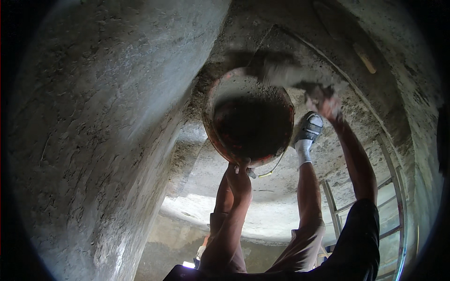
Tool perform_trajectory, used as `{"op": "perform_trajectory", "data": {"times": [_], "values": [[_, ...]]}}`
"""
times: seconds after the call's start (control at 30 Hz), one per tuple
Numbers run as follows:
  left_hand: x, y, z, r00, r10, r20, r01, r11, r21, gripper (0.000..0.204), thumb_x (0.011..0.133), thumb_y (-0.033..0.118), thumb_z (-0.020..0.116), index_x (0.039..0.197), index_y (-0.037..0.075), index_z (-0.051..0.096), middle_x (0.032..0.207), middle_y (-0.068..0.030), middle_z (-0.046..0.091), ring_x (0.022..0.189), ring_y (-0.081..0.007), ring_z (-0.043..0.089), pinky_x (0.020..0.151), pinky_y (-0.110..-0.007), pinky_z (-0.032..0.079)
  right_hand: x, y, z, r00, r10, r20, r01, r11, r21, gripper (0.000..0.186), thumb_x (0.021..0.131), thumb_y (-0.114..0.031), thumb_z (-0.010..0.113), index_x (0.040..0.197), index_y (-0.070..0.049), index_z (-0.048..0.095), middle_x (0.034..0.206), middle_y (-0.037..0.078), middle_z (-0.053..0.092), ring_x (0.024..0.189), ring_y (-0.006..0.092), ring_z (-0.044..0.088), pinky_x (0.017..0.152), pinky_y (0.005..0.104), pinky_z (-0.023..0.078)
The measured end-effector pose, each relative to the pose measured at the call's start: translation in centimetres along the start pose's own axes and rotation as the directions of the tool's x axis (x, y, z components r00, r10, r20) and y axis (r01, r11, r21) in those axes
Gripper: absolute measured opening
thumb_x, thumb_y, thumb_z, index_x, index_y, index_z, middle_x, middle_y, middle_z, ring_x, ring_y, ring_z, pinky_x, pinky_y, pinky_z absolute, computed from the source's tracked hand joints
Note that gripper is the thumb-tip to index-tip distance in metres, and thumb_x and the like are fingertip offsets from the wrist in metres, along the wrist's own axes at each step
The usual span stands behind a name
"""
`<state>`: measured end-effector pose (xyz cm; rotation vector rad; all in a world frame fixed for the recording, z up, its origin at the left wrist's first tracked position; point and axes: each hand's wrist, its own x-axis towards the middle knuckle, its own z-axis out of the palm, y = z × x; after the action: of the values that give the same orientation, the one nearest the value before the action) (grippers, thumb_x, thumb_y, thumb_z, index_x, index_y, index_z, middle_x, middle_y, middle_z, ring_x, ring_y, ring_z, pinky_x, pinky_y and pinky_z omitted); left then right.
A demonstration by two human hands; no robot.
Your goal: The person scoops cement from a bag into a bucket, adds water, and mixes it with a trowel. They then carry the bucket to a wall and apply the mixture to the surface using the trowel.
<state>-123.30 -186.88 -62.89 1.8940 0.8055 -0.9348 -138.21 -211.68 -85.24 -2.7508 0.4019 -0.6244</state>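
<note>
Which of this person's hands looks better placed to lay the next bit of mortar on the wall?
Probably the right hand: it already grips the trowel, loaded with mortar, above the pan. The left hand is busy holding that pan's rim.

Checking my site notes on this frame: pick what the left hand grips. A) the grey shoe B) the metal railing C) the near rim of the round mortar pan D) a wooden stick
C: the left hand clasps the near rim of the round mortar pan, away from the railing and shoe.
</note>
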Motion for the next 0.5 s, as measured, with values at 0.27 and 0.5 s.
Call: {"op": "perform_trajectory", "data": {"times": [0.27, 0.5], "values": [[0.6, -1.6, 0.8, 0.997, 0.075, -0.016, -0.076, 0.996, -0.054, 0.024, 0.081, 0.009, 0.06, 0.102, -0.002, 0.057, 0.086, -0.0045, 0.058, 0.076, -0.0104, 0.05, 0.067, -0.026, 0.039, 1.1, -3.8, -6.7, 0.564, 0.509, 0.651, -0.604, 0.791, -0.095, 0.043, 0.081, -0.035, 0.065, 0.112, -0.008, 0.054, 0.095, 0.011, 0.064, 0.075, 0.0237, 0.063, 0.053, 0.0295, 0.05], [0.1, -1.8, 2.5, 0.992, -0.012, 0.124, 0.019, 0.998, -0.055, 0.04, 0.078, 0.007, 0.062, 0.114, -0.001, 0.049, 0.109, -0.0093, 0.052, 0.095, -0.0191, 0.052, 0.084, -0.032, 0.042, -26.8, 12.1, 10.5, 0.896, 0.097, 0.433, 0.097, 0.91, -0.404, 0.03, 0.087, -0.023, 0.051, 0.109, -0.003, 0.054, 0.085, 0.02, 0.058, 0.072, 0.0301, 0.057, 0.058, 0.0396, 0.046]]}}
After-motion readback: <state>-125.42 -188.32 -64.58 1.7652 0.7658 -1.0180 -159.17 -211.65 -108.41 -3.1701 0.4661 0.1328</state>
